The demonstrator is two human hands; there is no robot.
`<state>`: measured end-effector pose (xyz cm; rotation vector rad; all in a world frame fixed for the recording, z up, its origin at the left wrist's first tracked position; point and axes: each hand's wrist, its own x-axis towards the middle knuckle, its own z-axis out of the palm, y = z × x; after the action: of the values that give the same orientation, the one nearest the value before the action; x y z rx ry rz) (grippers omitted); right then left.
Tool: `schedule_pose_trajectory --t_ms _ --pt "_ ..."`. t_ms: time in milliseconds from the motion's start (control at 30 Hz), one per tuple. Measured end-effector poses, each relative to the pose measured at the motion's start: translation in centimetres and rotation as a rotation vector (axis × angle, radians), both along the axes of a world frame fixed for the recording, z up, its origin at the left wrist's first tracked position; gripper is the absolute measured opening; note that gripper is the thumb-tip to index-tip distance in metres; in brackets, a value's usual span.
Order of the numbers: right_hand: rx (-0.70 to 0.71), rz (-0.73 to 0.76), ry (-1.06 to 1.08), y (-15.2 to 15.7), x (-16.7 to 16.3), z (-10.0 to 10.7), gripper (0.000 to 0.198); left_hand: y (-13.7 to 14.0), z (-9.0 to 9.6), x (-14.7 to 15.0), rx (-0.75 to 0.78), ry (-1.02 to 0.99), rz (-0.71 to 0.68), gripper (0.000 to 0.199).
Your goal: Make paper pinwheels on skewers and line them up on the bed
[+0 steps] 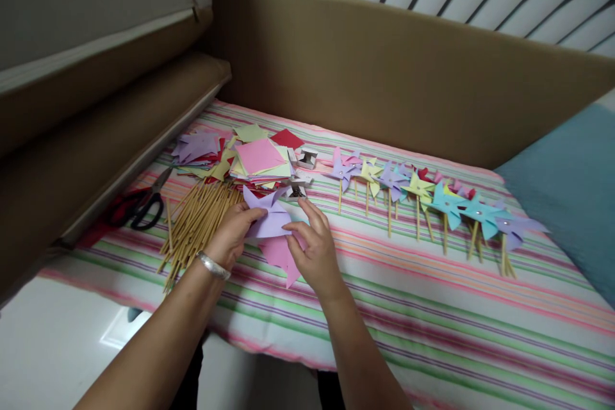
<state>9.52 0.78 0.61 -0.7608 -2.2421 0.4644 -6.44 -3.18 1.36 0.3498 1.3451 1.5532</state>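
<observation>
A purple paper pinwheel [270,221], its corners partly folded inward, is held above the striped cloth. My left hand [233,230] grips its left side, with the thumb pressed on the middle. With thumb and index finger, my right hand [311,245] pinches the right corner; its other fingers are loosely curled. Pink cut paper [282,257] lies just beneath. Behind the pinwheel sits a small white box [298,189] with dark little pieces inside, and another small box [306,159] is farther back. A heap of wooden sticks [199,221] lies left of my left hand.
Stacks of coloured paper squares [262,157] and purple cut pieces [196,147] lie at the back left. Black-handled scissors [150,202] rest near the folded cushions [120,109]. A row of finished pinwheels on sticks [449,205] stretches along the right. A brown padded board [360,70] rises behind.
</observation>
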Motion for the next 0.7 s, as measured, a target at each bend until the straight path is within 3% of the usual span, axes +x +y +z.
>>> schedule_pose_trajectory --t_ms 433,700 --pt "-0.045 -0.018 0.011 0.25 -0.02 -0.23 0.010 0.17 -0.87 0.23 -0.058 0.172 -0.021 0.022" --pt "-0.022 -0.015 0.068 0.16 -0.17 -0.51 0.017 0.21 -0.94 -0.38 -0.032 0.175 0.018 0.028"
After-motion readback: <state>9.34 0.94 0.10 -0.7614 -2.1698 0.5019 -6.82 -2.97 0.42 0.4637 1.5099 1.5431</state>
